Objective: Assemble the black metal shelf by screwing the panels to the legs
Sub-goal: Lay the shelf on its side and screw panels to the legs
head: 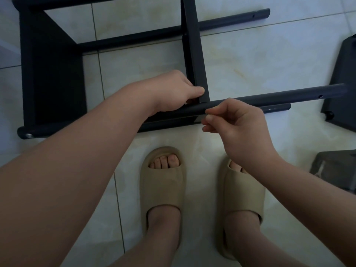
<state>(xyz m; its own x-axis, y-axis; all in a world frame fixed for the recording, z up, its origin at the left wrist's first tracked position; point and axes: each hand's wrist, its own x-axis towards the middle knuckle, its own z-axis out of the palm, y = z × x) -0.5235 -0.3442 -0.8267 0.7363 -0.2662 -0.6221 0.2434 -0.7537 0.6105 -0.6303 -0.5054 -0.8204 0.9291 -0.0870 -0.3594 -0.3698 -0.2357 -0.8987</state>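
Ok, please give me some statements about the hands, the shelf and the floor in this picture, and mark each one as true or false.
1. The left hand grips the middle panel close to the front leg. True.
2. The right hand holds a screwdriver. False: no tool shows; its fingertips are pinched together at the front leg, and whether they hold a screw cannot be told.
3. The shelf lies on a wooden table. False: it lies on its side on the tiled floor.
4. The person wears beige slippers. True.
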